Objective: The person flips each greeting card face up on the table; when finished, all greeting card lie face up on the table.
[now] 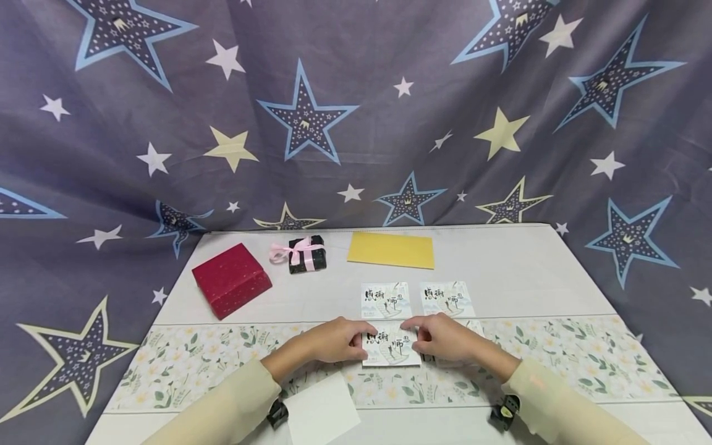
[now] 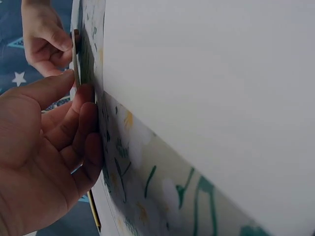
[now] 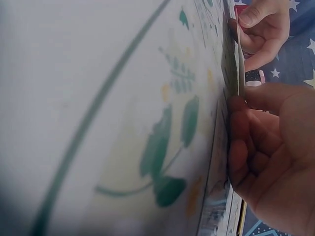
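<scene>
Looking down from the head view, we see a small printed card (image 1: 391,347) lying on the floral runner (image 1: 584,355) of the tabletop (image 1: 512,266), dead centre between our two hands. Its longer side runs left to right, so our left hand (image 1: 334,340) sits at its left edge and our right hand (image 1: 442,338) at its right edge, equally near. Each grip is a pinch, thumb and curled fingers closing on that side of the card. Two more cards (image 1: 385,300) lie just behind it, with a yellow envelope (image 1: 391,250), a red box (image 1: 231,279) and a ribboned black box (image 1: 305,253) further back.

From the left wrist, we see our left hand (image 2: 44,152) with its thumb on the card's edge (image 2: 77,59) and the fingers under it.

From the right wrist, our right hand (image 3: 270,147) pinches the thin card (image 3: 238,64) the same way, while the other hand holds the far edge.
</scene>
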### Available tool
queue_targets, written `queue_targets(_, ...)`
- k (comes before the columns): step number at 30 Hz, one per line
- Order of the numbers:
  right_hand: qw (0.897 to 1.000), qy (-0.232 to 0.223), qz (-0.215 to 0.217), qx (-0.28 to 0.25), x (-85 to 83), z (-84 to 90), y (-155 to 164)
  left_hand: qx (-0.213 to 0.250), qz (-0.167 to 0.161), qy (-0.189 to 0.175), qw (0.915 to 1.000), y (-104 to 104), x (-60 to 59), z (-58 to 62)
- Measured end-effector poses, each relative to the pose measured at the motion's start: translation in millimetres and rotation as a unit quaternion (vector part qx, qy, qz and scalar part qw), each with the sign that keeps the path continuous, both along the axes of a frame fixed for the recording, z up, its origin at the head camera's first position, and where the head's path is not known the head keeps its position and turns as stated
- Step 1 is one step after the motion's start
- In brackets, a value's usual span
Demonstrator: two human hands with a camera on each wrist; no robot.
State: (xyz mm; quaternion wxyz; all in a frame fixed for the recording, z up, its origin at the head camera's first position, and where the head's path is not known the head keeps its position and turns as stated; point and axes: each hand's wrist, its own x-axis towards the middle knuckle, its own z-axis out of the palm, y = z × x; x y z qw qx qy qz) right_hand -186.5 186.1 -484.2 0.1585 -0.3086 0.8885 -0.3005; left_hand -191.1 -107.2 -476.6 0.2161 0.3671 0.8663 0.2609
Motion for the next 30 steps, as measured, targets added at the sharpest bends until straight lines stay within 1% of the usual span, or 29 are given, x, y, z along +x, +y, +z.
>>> queue_targets(2,1.0,-0.003,0.0,0.004,-0.9,0.3,-0.5,-0.006,0.001,-0.004,1.0,0.9,-0.8,1.1)
queue_targets(8,1.0,-0.004,0.003,0.011,-2.6,0.7,-1.5,-0.022,0.017,-0.017,0.9995,3.8,-2.1,2.3)
queue_targets(12,1.0,-0.001,0.002,0.017,-2.6,0.8,-3.0,-0.023,0.02,-0.013,0.9994,4.3,-2.3,0.0)
queue_targets(15,0.999,0.002,0.0,0.032,-2.9,0.5,-4.2,-0.023,0.02,-0.009,0.9995,4.3,-2.5,-1.5)
queue_targets(19,0.999,0.006,-0.001,0.045,-2.9,0.9,-4.7,-0.023,0.017,-0.006,0.9996,3.6,-1.9,-1.1)
queue_targets(24,0.999,0.006,0.006,0.053,-2.5,4.4,-7.0,-0.031,0.009,0.006,0.9995,-1.6,-0.4,-1.0)
queue_targets(27,0.998,0.014,0.011,0.055,-0.7,8.2,-10.8,-0.028,0.009,0.011,0.9995,-7.1,-0.2,-0.4)
queue_targets(30,0.998,0.021,0.016,0.052,1.5,10.7,-17.5,-0.018,0.013,0.004,0.9997,-13.7,-0.1,1.8)
